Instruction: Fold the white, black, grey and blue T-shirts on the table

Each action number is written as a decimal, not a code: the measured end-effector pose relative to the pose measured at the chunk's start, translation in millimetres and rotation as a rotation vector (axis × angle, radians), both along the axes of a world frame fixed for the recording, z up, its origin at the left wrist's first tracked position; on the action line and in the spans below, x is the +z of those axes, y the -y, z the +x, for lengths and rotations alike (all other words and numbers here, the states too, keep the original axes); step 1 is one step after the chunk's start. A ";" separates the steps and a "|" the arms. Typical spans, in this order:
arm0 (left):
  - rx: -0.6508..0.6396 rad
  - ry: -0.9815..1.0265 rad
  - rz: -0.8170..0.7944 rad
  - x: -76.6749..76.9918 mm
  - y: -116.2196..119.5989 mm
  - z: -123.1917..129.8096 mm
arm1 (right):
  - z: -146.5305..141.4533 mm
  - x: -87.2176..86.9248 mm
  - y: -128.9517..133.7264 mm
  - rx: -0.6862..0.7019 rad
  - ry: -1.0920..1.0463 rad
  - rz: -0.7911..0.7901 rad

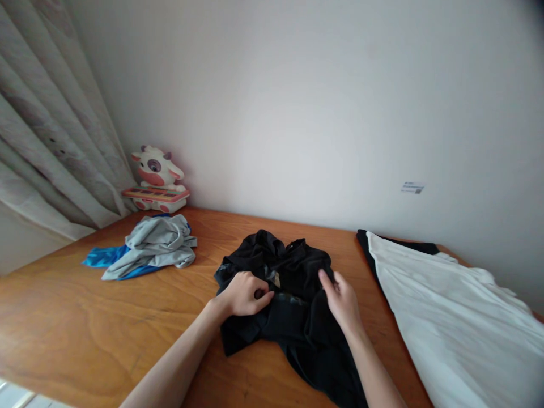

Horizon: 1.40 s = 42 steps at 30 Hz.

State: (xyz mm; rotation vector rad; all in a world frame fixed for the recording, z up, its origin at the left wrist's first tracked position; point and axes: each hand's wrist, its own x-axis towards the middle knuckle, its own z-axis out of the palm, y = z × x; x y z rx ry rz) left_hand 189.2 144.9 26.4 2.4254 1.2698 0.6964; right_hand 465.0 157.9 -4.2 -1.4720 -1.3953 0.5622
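Observation:
A crumpled black garment lies on the wooden table in front of me, with a small pale label inside its opening. My left hand is curled closed on the garment's left part, thumb pointing right. On the right edge of the same cloth, my right hand grips the fabric, with thumb and forefinger visible and the other fingers mostly hidden. Part of the garment trails toward me beneath my right forearm. Its exact kind is hard to make out in the bunched folds.
A grey and blue crumpled garment lies on the table at the left. Behind it stands a cow-shaped toy keyboard beside the curtain. White cloth is spread over black cloth at the right, near the wall.

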 end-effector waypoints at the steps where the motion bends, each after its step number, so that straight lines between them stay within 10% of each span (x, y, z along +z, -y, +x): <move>1: -0.001 0.016 0.001 -0.2 0.2 -0.2 | 6.4 -1.4 -4.4 -0.108 -0.155 0.002; 7: -0.017 -0.047 0.026 1.5 1.8 0.4 | 53.7 -26.2 -31.6 -0.552 -0.661 0.232; 12: -0.014 -0.012 0.015 0.4 1.3 1.0 | 55.5 -27.7 -28.6 -0.684 -0.327 0.282; 19: -0.033 -0.050 0.019 -0.5 0.7 -0.3 | 41.3 -22.9 -20.8 -0.487 -0.180 0.016; 25: -0.046 -0.043 0.143 2.9 4.0 3.4 | 65.2 -9.4 -11.5 -0.758 0.143 0.495; 29: 0.276 0.065 0.241 -5.3 -2.8 1.3 | 50.7 5.5 -2.9 -0.588 0.327 0.579; 34: 0.684 0.038 0.168 -20.8 -21.7 -22.0 | 8.7 7.1 2.2 0.004 0.332 0.539; 38: 0.668 0.027 0.049 -24.8 -30.1 -38.8 | -6.9 -4.0 5.2 0.388 0.455 0.261; 42: 0.681 0.160 0.034 -21.0 -35.3 -45.9 | -2.6 -11.6 5.0 0.391 0.470 0.034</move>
